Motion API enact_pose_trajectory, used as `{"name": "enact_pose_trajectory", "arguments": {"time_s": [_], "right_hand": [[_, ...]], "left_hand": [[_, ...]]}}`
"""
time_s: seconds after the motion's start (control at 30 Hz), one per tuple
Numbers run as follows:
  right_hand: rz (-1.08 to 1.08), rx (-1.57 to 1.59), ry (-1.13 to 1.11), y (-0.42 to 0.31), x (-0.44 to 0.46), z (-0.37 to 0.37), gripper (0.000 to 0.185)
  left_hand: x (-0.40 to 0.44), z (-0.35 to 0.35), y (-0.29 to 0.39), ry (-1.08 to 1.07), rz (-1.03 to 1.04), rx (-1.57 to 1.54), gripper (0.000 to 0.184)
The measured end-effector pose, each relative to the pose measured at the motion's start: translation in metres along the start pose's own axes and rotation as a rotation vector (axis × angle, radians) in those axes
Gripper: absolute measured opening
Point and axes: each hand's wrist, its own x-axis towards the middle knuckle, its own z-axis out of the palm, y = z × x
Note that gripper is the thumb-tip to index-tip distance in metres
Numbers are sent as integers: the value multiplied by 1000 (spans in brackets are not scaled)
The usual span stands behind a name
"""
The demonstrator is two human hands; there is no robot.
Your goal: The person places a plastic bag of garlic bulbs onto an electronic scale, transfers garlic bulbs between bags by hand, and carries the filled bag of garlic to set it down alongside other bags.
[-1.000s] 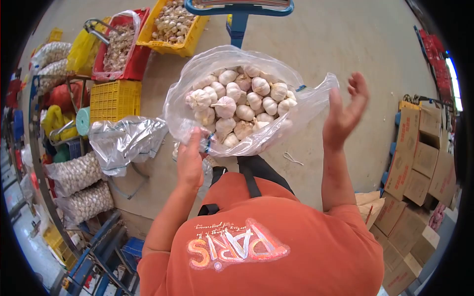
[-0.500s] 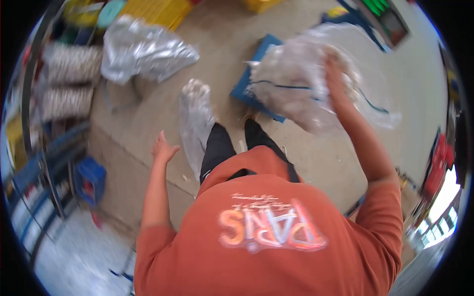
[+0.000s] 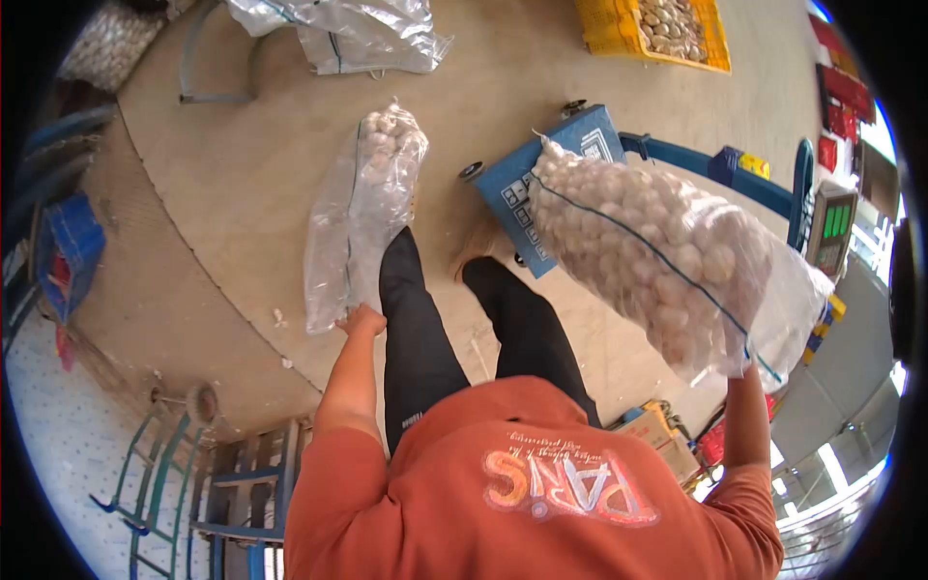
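Note:
A large clear plastic bag full of garlic [image 3: 648, 256], with a dark green line down its side, leans over the blue platform of a wheeled scale [image 3: 512, 198]. My right hand [image 3: 745, 375] holds this bag near its loose upper end; the plastic hides most of its fingers. A second clear bag [image 3: 372, 208], with some garlic at its far end and slack plastic nearer me, lies on the floor beside my leg. My left hand [image 3: 362, 319] is closed on the near edge of that bag.
A yellow crate of garlic [image 3: 604, 27] stands at the top. The scale's blue post [image 3: 696, 162] runs right to a display with green digits [image 3: 836, 222]. Empty plastic bags [image 3: 362, 34] lie upper left, a blue bin [image 3: 72, 253] at left, and a metal cart [image 3: 242, 478] lower left.
The large bag has gone from upright in front of me to lying over the scale at the right. My left hand has moved from free air to the smaller bag.

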Motion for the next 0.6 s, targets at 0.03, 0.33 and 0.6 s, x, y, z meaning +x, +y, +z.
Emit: {"name": "enact_pose_trajectory", "arguments": {"time_s": [0.03, 0.33, 0.6], "right_hand": [[-7, 25, -23, 0, 11, 3, 45], [42, 239, -185, 12, -58, -18, 46], [228, 561, -124, -5, -55, -9, 46]], "left_hand": [[24, 10, 5, -11, -13, 42, 68], [232, 120, 34, 321, -250, -332, 107], [298, 77, 40, 706, -61, -653, 32]]}}
